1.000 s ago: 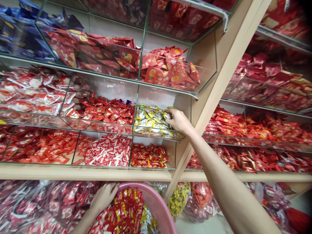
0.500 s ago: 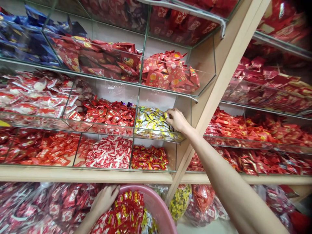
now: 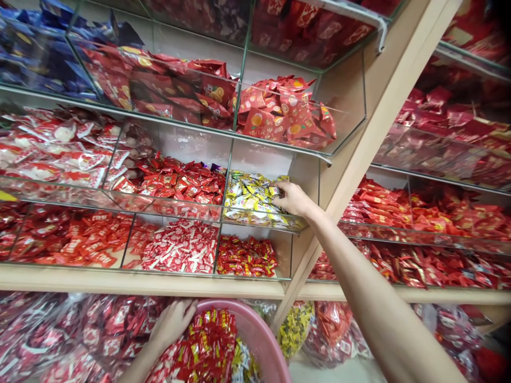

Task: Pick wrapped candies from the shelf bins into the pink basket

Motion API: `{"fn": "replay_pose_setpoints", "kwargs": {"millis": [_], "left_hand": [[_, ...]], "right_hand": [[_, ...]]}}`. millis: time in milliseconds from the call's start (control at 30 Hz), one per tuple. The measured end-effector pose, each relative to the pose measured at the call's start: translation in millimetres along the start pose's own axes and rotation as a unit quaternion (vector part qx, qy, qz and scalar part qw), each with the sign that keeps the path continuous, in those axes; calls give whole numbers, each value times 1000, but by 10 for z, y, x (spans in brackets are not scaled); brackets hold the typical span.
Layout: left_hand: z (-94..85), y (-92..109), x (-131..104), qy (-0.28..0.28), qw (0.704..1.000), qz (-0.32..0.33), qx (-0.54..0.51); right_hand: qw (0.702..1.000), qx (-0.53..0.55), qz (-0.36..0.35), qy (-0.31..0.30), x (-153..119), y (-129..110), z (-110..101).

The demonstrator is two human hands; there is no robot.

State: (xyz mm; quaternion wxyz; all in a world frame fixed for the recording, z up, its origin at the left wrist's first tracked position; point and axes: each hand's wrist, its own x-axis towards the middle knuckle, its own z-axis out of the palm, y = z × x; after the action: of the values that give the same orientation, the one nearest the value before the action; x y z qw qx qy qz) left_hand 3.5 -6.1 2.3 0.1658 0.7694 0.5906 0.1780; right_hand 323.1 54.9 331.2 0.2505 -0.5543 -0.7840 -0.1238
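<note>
My right hand [image 3: 293,198] reaches into a glass-fronted compartment of yellow-and-white wrapped candies [image 3: 249,196]. Its fingers are curled together, with a yellow-wrapped candy [image 3: 273,190] at the fingertips. Down below, my left hand [image 3: 172,321] grips the left rim of a pink plastic basin [image 3: 265,332], its fingertips partly out of sight over the edge. Inside the basin lie red-and-yellow wrapped candies [image 3: 213,340], with some yellow-and-white ones [image 3: 242,361] along the right side.
Glass dividers split the shelves into bins: red candies [image 3: 183,181], pink-and-white candies [image 3: 181,247], red-and-yellow candies [image 3: 246,256]. Larger orange-printed red packets [image 3: 285,114] fill the shelf above. A slanting wooden upright [image 3: 359,143] stands right of my hand. Bagged sweets [image 3: 295,327] sit under the wooden ledge [image 3: 139,282].
The view has shifted slightly, so the shelves appear a little further right. My right hand stays among the yellow-and-white candies, and my left hand remains on the basin's rim.
</note>
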Motion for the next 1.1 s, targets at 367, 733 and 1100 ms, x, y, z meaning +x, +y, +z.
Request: {"fn": "replay_pose_setpoints", "kwargs": {"millis": [367,733,1100], "left_hand": [[7,-1,13,1,1000,1,5],[19,-7,19,-2,1000,3,21],[28,-24,22,-10,1000,-7,22]], "right_hand": [[997,69,14,43,-8,14,1],[998,29,45,29,14,9,18],[995,28,39,89,-3,88,51]]}}
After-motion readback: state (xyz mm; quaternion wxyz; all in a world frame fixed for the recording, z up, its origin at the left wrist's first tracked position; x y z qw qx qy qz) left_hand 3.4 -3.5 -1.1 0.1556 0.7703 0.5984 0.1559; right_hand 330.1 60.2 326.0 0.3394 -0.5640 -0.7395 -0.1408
